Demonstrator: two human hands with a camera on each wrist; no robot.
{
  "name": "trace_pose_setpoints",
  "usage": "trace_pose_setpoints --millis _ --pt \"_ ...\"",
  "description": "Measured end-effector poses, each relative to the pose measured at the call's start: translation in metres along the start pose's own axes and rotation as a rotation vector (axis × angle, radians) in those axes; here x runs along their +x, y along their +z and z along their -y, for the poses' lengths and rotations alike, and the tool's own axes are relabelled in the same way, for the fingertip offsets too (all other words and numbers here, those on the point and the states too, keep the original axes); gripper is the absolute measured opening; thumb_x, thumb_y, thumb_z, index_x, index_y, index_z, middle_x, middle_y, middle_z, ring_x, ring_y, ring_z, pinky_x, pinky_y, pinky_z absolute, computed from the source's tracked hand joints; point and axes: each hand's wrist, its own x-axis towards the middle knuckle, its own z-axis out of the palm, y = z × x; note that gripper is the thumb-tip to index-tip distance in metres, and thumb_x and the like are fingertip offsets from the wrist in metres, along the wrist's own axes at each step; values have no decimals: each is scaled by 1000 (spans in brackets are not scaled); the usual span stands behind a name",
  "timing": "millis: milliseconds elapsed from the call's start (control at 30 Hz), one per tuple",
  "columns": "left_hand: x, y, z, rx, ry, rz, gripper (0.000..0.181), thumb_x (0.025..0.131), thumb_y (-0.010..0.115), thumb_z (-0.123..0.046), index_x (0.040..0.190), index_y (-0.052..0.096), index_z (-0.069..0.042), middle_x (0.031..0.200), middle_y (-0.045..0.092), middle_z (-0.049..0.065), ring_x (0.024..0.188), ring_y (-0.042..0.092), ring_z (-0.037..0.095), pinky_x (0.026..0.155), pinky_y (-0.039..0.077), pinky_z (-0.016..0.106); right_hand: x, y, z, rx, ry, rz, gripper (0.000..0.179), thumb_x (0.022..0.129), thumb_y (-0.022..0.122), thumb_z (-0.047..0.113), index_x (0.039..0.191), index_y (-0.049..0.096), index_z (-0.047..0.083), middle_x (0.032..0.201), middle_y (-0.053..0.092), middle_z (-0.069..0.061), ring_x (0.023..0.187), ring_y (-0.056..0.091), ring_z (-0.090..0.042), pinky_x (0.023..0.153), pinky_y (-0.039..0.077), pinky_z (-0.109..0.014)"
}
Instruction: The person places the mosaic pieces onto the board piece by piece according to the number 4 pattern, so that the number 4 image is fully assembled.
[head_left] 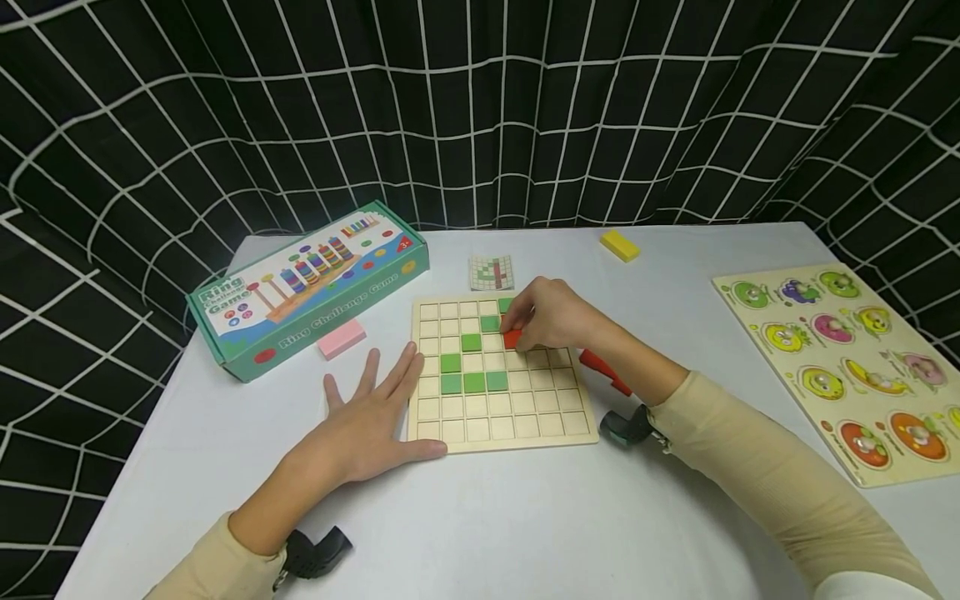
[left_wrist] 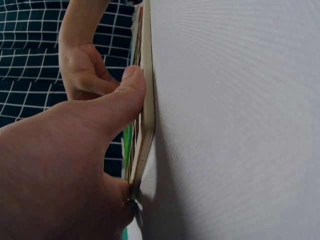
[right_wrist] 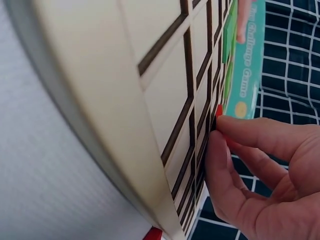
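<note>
I see the right hand [head_left: 551, 317] pinching a small, flat red square tile [head_left: 512, 339] between thumb and fingertips, over the pale wooden grid board [head_left: 525, 426]; I cannot tell whether the tile is fully seated in its cell. The left hand [head_left: 367, 433] lies with its fingers straight and spread apart, the fingertips and thumb touching the left side and near left corner of the board. On the board I count seven flat green square tiles [head_left: 474, 382], some in a stepped diagonal and some in a short row. The board lies on a white cloth-covered table [head_left: 525, 517], and beyond that a black curtain with white grid lines [head_left: 465, 125] hangs around it. Just past the board's far edge I find a small printed card with a coloured grid [head_left: 491, 273]. A teal cardboard game box [head_left: 315, 283] sits at the far left, a pink rectangular block [head_left: 342, 339] near it; a yellow rectangular block [head_left: 619, 245] lies at the back, and a wooden fruit-picture board [head_left: 806, 354] on the right. The right hand blocks my view of some upper cells, and its forearm partly covers red pieces [head_left: 600, 367] beside the board.
</note>
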Motion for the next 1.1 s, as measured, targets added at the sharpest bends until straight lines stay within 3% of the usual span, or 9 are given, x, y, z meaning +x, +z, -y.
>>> trace_pose_setpoints --millis 833,1100 --pt "0 -1 -2 3 -7 10 122 82 60 -86 169 3 -23 177 -6 -6 161 -7 44 106 -3 90 -5 -2 -2 22 0 -23 27 74 88 1 98 84 13 91 75 -4 85 65 -20 77 53 -32" --pt "-1 -2 -2 5 -6 8 121 82 61 -85 169 4 -23 177 -5 -5 161 -7 44 106 -3 90 -8 -6 -2 52 13 -26 26 77 85 0 99 84 13 90 76 -3 84 65 -20 72 54 -29"
